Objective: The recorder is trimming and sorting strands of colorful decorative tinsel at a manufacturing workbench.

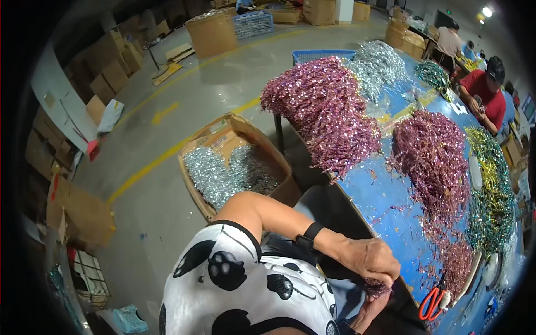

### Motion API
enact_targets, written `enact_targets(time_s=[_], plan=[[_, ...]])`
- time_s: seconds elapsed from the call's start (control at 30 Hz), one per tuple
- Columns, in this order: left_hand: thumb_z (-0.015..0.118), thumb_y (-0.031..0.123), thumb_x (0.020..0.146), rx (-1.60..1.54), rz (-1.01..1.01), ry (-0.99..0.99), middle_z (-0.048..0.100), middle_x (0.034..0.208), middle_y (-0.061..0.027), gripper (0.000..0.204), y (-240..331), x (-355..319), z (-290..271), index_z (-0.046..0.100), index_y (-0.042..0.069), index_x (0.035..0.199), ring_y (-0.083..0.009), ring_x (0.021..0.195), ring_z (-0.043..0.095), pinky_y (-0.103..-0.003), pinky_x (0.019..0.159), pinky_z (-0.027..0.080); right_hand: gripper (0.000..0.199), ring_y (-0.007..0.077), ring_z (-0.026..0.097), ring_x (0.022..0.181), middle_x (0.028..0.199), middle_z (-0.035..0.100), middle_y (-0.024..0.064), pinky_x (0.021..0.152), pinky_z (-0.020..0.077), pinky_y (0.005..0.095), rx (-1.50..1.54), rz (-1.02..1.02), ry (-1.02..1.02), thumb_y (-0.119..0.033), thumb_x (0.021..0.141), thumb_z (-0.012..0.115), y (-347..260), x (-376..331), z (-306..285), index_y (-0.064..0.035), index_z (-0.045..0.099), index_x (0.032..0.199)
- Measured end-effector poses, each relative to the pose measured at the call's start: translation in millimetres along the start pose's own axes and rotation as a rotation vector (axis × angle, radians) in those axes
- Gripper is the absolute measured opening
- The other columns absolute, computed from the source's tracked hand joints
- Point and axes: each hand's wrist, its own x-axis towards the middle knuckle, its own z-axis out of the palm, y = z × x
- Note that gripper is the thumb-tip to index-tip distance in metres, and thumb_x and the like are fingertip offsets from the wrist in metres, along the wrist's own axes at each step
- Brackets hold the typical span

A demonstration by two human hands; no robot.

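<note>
One left hand (pixel 365 257), back of the hand up, is closed around a small clump of pink tinsel (pixel 377 287), right by the near edge of a blue table (pixel 365 192). The right hand (pixel 369 314) is just below, touching the underside of the clump, but it's partly hidden so I can't tell whether it's gripping. Black watch (pixel 309 237) on the left wrist, and the shirt (pixel 195 268) is white with big black patches.

Right of the hands, some scissors (pixel 432 304) with orange-red handles lie on the table, just beside a thin pink bunch (pixel 456 267). That bunch trails down from a fat pink pile (pixel 432 153). Farther up there's an even bigger pink heap (pixel 324 109) spilling over the left edge, with a silver heap (pixel 382 62) next to it and a blue crate (pixel 321 54) behind. A green-and-gold bunch (pixel 488 190) runs along the right side.

On the floor left of the table sits an open cardboard box (pixel 273 149) with silver tinsel (pixel 209 176) in it. Its inside flap has a printed label (pixel 219 126), way too small for me to read. Behind the box, a yellow arrow (pixel 165 113) is painted on the grey floor (pixel 139 184). Across the table, a person (pixel 487 99) in a red top and dark cap has both hands up close together.
</note>
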Motion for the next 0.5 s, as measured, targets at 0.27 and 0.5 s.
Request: enact_targets(time_s=[0.27, 0.5], plan=[[0.061, 0.027, 0.092, -0.11, -0.004, 0.055, 0.061, 0.078, -0.0031, 0.019, 6.4, 9.8, 4.7, 0.061, 0.008, 0.09, -0.0245, 0.062, 0.057, -0.035, 0.054, 0.044, 0.027, 0.0124, 0.049, 0.048, 0.067, 0.054, 0.0034, 0.042, 0.0393, 0.0228, -0.411, -0.113, -0.097, -0.029, 0.098, 0.046, 14.9, -10.3, -57.3, -0.0034, 0.054, 0.097], [0.061, 0.026, 0.09, -0.023, 0.006, -0.139, 0.056, 0.076, -0.0047, 0.018, 2.3, 20.9, -12.3, 0.056, 0.008, 0.087, -0.0259, 0.066, 0.058, -0.036, 0.057, 0.043, 0.054, 0.0144, 0.056, 0.09, 0.104, 0.058, 0.0065, 0.079, 0.0471, 0.0271, -0.53, -0.336, -0.231, -0.027, 0.094, 0.055, -46.9, -35.5, -38.2, -0.0036, 0.041, 0.14]])
